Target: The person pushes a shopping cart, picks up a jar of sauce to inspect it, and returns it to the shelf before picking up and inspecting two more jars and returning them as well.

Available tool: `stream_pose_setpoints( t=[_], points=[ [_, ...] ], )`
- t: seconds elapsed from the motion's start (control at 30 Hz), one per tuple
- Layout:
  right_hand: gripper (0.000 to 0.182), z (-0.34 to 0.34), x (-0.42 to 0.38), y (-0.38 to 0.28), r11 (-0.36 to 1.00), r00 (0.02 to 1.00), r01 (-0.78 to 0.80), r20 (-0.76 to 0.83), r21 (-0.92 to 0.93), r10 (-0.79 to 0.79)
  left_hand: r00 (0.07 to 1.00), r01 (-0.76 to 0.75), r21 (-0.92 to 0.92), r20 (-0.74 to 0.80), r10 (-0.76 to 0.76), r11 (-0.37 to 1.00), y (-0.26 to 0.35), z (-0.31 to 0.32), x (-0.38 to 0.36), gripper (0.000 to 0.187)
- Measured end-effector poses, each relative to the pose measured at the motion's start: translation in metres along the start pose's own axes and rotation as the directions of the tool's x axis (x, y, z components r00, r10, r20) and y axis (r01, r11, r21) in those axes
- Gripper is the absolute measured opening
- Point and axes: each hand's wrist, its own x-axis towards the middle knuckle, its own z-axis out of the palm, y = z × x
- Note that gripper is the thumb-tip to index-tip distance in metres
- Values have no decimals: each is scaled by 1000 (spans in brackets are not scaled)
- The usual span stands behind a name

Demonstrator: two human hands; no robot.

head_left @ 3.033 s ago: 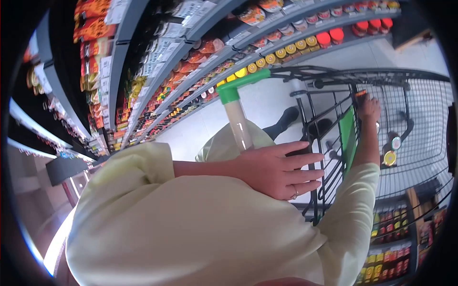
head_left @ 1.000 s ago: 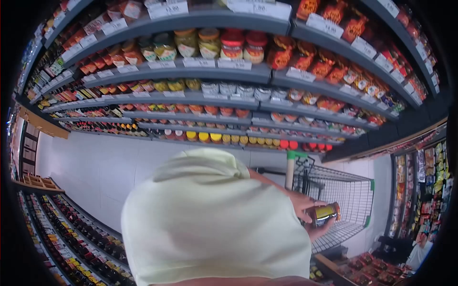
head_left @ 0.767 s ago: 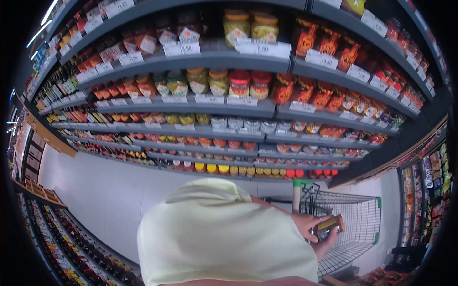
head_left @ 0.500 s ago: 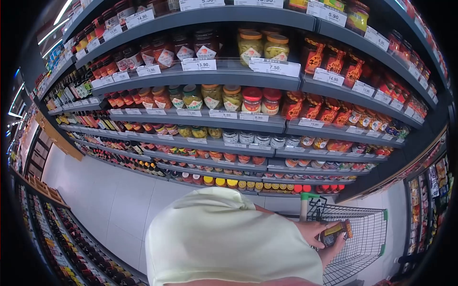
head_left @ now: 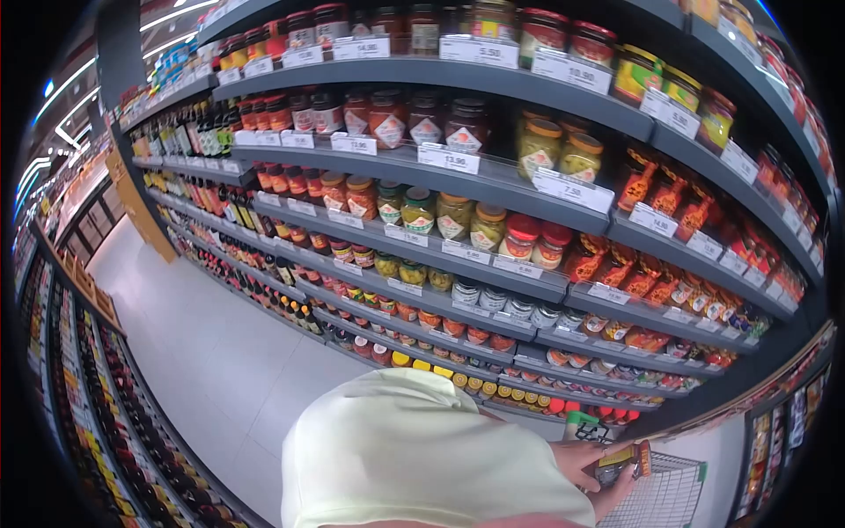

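A small dark-sided jar [head_left: 619, 466] with a yellowish label and an orange-brown lid is tilted on its side at the lower right, over the shopping cart [head_left: 673, 493]. My left hand [head_left: 574, 459] grips it from the upper side, fingers lying across the glass. From below, my right hand [head_left: 614, 498] holds the same jar near the lid. Both hands are closed on it; parts of the fingers are hidden behind the jar and my light green shirt [head_left: 422, 458].
Curved-looking shelves [head_left: 414, 229] full of jars and bottles with price tags rise in front. The cart's green handle [head_left: 583, 419] is beside the lower shelf. Another bottle shelf [head_left: 97, 405] runs along the left, with pale floor tiles [head_left: 211, 361] between.
My view has swung, so the shelves appear tilted and the hands and cart sit lower in the picture. Both hands still hold the jar.
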Motion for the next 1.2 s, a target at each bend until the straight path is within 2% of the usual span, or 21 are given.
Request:
stream_pose_setpoints(
  t=[0.37,0.43,0.47,0.5,0.53,0.57,0.6,0.8,0.87,0.9,0.97,1.0,1.03,1.1,1.17,1.2],
  points=[
    [54,54,6,11,994,982,65,172,83,-78,981,-29,46,-188,37,999,9,-38,-34,105],
    [52,44,15,28,991,971,117,204,58,-127,967,-57,80,-243,75,995,-9,-44,-43,103],
    [62,52,2,22,996,990,67,118,65,-75,964,-89,92,-243,109,992,-24,-40,-44,101],
    [61,64,-7,14,993,986,88,136,77,-98,989,41,1,-139,-40,999,-7,-51,-50,100],
    [59,72,-12,13,989,987,110,110,102,-121,990,-49,3,-136,49,999,-14,-48,-52,99],
    [57,71,-15,17,983,991,68,102,169,-86,979,-138,1,-152,137,990,-22,-47,-52,98],
    [56,73,-18,16,985,992,97,65,143,-107,987,-136,3,-80,136,991,-23,-47,-51,98],
    [56,73,-40,3,993,994,106,-39,49,-104,999,-38,29,9,38,999,-24,-39,-55,98],
    [57,71,-42,-1,992,993,115,-37,45,-113,995,79,-157,71,-69,984,-2,-40,-57,99],
    [57,69,-43,-2,992,993,117,-26,44,-116,996,76,-165,67,-65,983,-1,-37,-58,99],
    [58,61,-46,-2,993,994,102,-31,52,-101,995,-90,43,-26,91,995,-5,-30,-56,100],
    [58,57,-47,-2,994,994,96,-53,54,-93,982,-179,61,-55,183,982,-12,-24,-53,101],
    [58,52,-48,-3,995,995,83,-56,53,-80,978,-183,60,-92,188,981,-6,-19,-52,101],
    [58,38,-53,-6,998,996,63,-65,-23,-64,1000,-16,-31,23,17,999,9,-12,-54,104],
    [59,19,-58,-7,995,995,69,-70,-65,-74,996,-78,53,-40,80,996,-5,10,-48,110],
    [60,12,-62,-12,997,997,32,-73,-67,-37,999,-29,25,-18,29,999,8,12,-49,110]
  ],
)
